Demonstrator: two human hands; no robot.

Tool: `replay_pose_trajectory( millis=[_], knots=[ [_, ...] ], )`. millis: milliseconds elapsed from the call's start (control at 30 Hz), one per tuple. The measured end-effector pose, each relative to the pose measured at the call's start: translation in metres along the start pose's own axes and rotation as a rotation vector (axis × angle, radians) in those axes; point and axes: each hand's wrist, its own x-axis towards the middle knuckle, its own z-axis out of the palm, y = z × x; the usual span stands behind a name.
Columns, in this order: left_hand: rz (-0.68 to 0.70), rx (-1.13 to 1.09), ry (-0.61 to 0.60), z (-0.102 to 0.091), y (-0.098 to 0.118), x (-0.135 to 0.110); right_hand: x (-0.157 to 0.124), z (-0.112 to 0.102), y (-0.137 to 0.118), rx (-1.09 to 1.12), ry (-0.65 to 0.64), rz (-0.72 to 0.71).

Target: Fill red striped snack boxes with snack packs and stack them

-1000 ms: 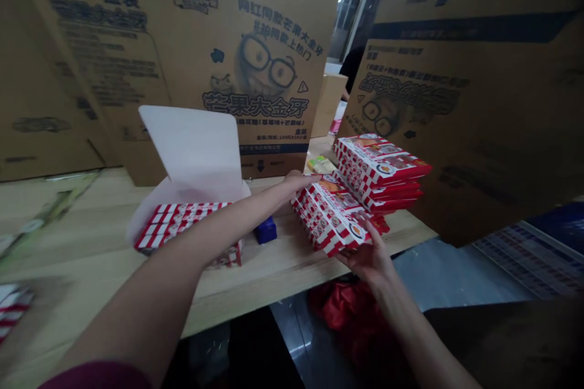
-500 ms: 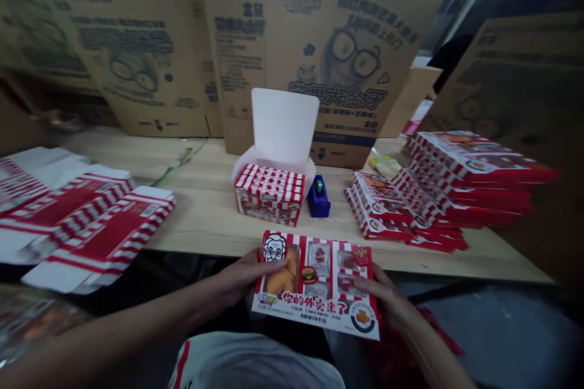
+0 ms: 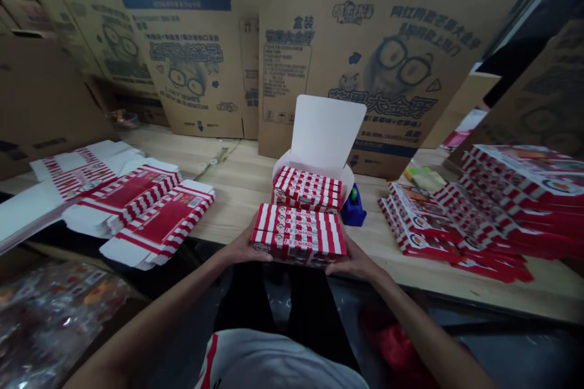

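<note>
Between both hands I hold a stack of red-and-white striped candy boxes (image 3: 298,234), turned on edge at the table's front. My left hand (image 3: 249,244) grips its left end, thumb along the near side. At the right end, my right hand (image 3: 354,257) is closed round the corner. Just behind the stack stands an open display carton (image 3: 314,161) with its white lid flap raised. More striped boxes (image 3: 306,185) sit in it in a row; their lower part is hidden by the held stack. A blue tape dispenser (image 3: 353,209) is right of the carton.
Flat folded cartons (image 3: 157,219) lie on the left of the wooden table (image 3: 232,182). Piles of filled boxes (image 3: 515,200) stand at the right. Large brown cardboard boxes (image 3: 301,91) wall the back. Clear-wrapped packets (image 3: 59,316) fill the lower left.
The held boxes have been tipped from window face up to striped edges up and moved forward, close against the open carton. The view has swung left.
</note>
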Motion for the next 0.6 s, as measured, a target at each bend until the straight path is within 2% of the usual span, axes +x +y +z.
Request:
replay_pose_trajectory(
  millis=[200,400,467,533,600],
  knots=[
    [0.148,0.147,0.104,-0.003,0.001,0.004,0.0,-0.001,-0.003,-0.076,0.024,-0.074],
    [0.108,0.128,0.112,-0.002,0.0,-0.004,-0.008,-0.001,-0.02,-0.021,-0.062,-0.016],
    [0.097,0.114,0.115,-0.003,0.001,-0.005,-0.006,-0.007,-0.037,-0.135,-0.05,-0.042],
    [0.105,0.108,0.126,-0.004,0.002,-0.005,0.001,-0.011,-0.062,-0.35,-0.044,-0.095],
    [0.122,0.102,0.145,-0.005,0.002,-0.005,0.013,-0.008,-0.088,-0.561,-0.111,-0.151]
  ],
)
